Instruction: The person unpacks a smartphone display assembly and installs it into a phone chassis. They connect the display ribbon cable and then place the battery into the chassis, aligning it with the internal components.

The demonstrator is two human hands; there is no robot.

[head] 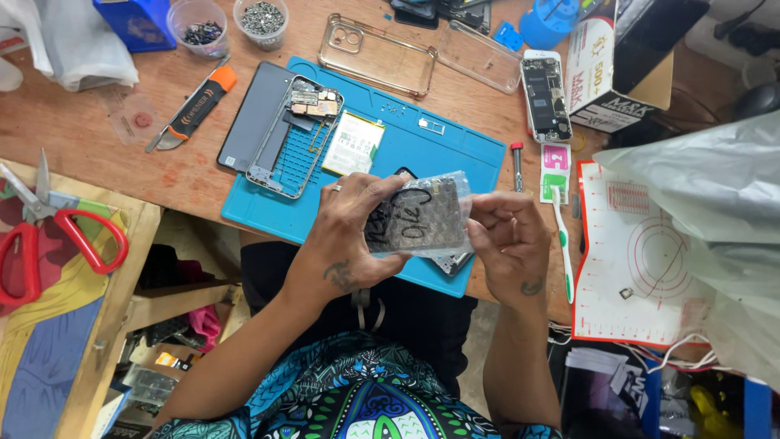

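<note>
While red-handled scissors [49, 232] lie on the low side shelf at the far left, the counter [81, 130] beyond them carries two clear cups of small parts [231, 23], an orange and black utility knife [195, 106] and a grey back cover [252, 114]. Next comes the blue work mat [455, 150], which holds an opened phone frame [292, 134] and a white battery [352, 142], leaving its right half mostly bare. Over the mat's near edge, the left hand [349, 232] and the right hand [508, 240] hold a bubble-wrap pouch [422, 215] with black marker scrawl, lifted off the counter. The left fingers [382, 195] are clamped on the pouch's left side, and the right fingers [483, 219] pinch its right edge. A small metal part [455, 262] shows just beneath the pouch. Right of the hands lie a screwdriver [517, 162], a toothbrush [562, 244] and a second opened phone [546, 96]. Further right, a white and red mat [634, 260] sits half under a large grey plastic bag [707, 203], which crowds the counter's right edge. A cardboard box [617, 73] closes off the far corner.
</note>
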